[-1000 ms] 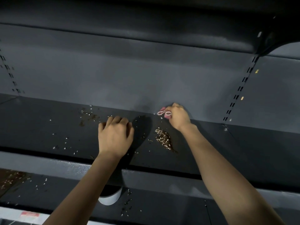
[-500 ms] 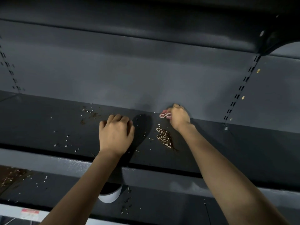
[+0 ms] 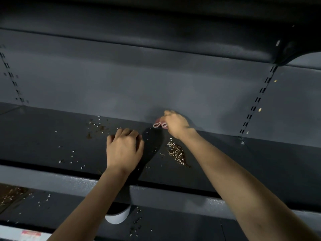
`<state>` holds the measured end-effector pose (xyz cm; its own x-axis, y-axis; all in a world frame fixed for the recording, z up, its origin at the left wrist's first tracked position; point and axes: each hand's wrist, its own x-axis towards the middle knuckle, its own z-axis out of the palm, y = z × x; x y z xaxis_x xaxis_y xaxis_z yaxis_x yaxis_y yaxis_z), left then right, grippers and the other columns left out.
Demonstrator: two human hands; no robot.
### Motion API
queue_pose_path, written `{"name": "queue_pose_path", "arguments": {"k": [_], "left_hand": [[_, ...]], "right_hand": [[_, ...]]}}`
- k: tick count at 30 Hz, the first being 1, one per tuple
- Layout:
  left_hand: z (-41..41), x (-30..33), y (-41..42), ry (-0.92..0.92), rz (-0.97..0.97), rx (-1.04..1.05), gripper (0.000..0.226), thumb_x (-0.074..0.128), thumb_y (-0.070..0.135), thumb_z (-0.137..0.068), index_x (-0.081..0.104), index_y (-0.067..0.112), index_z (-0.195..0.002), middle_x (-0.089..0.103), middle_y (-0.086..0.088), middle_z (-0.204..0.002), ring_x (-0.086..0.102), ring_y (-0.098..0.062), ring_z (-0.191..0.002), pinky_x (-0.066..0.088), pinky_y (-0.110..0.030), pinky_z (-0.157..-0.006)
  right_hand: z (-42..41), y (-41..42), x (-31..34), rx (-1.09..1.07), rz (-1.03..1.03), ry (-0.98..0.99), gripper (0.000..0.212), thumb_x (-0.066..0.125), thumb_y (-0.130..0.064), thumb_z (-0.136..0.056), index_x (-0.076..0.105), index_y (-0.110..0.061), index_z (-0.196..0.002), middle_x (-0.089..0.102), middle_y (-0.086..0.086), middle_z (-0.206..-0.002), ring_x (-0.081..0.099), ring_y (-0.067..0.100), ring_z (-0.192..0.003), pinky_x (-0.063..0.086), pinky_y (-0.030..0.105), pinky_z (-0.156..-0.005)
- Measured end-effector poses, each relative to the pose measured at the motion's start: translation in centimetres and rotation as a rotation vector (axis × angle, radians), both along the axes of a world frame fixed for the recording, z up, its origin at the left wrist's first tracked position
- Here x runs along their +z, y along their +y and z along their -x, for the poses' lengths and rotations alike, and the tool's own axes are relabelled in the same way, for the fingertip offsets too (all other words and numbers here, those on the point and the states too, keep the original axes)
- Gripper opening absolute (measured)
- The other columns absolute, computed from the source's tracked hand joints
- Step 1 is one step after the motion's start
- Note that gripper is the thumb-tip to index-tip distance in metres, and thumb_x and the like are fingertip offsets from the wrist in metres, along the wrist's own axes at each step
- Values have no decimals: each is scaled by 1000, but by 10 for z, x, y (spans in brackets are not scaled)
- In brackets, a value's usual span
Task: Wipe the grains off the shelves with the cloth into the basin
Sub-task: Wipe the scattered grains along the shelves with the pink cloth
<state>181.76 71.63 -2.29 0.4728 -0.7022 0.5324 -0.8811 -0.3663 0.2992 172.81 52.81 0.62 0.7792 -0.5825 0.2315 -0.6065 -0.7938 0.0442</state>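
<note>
Gripping a pink cloth at the shelf's back edge, right hand fingers curl around it. Grain pile lies just nearer than those fingers. Left hand rests knuckles-up, fingers curled, apparently empty; white basin sits below it.

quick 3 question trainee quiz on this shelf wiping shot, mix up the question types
1. True or false: the right hand grips the small pink folded cloth at the back of the dark grey metal shelf.
2. The heaped pile of brown and white grains lies: A) between the two forearms, B) inside the white round basin, C) on the shelf's back wall.
3. Fill in: the left hand rests on the shelf with its fingers ____.

Key: 1 true; 2 A; 3 curled.
</note>
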Motion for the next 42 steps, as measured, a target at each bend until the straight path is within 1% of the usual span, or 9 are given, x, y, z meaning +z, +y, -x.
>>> {"name": "queue_pose_path", "arguments": {"k": [4, 8, 12, 17, 22, 26, 32, 37, 42], "left_hand": [[1, 2, 1, 4, -11, -7, 36, 36, 34, -85, 66, 14, -88, 65, -3, -91, 57, -25, -94, 40, -40, -82], [2, 2, 1, 30, -38, -17, 23, 47, 28, -91, 65, 14, -92, 64, -4, -96, 55, -25, -99, 37, -40, -86], [2, 2, 0, 17, -37, -29, 32, 39, 32, -88, 65, 14, -90, 64, -4, -95, 56, -26, -98, 38, -41, -85], [2, 3, 1, 7, -4, -19, 35, 37, 33, -84, 65, 13, -84, 65, -4, -89, 57, -27, -93, 39, -41, -81], [2, 2, 0, 14, -16, -20, 33, 40, 31, -90, 67, 12, -91, 65, -5, -95, 56, -28, -98, 38, -41, -85], [2, 1, 0, 18, -12, -17, 30, 42, 29, -91, 67, 12, -91, 65, -5, -96, 56, -28, -99, 38, -41, -85], [1, 0, -2, 12, 1, -7, 32, 40, 31, -88, 66, 13, -87, 65, -5, -90, 57, -28, -95, 39, -41, -82], [1, 1, -1, 21, -6, -13, 22, 48, 25, -91, 66, 12, -87, 65, -6, -92, 56, -28, -96, 38, -42, -84], [1, -1, -2, 10, -1, -6, 20, 50, 25, -89, 66, 12, -86, 65, -6, -91, 56, -29, -97, 38, -41, -83]], "right_hand": [[-4, 7, -14, -191, 0, 39, 39, 60, -5, -86, 57, -12, -124, 52, 8, -124, 51, 27, -117, 49, 39, -93], [13, 2, 1, -377, -90, -1, 29, 58, -22, -92, 61, -5, -114, 60, 15, -118, 58, 30, -108, 53, 36, -84], [19, -7, 10, -297, -55, -204, 25, 55, -23, -92, 64, -8, -111, 59, 14, -115, 57, 32, -107, 48, 36, -84], [23, -12, -18, -208, -134, -140, 20, 57, -13, -90, 66, -18, -108, 55, 8, -112, 54, 27, -108, 47, 36, -90], [47, -11, 14, -97, -384, -57, 16, 56, -13, -89, 70, -14, -97, 69, 6, -100, 61, 21, -87, 44, 25, -64], [57, -25, 23, -135, -209, -377, 19, 62, -7, -83, 71, -15, -97, 64, 10, -101, 61, 27, -93, 45, 29, -79], [51, -18, -14, -197, -232, -199, 19, 64, -15, -86, 69, -19, -105, 62, 4, -108, 59, 21, -101, 44, 29, -85], [59, -1, 18, -16, -568, -46, 10, 62, -11, -87, 70, -15, -91, 67, -8, -80, 62, 1, -67, 45, 14, -55], [63, -15, 20, -136, -300, -339, 14, 63, -15, -86, 71, -15, -97, 68, 6, -94, 62, 19, -83, 43, 23, -67]]}}
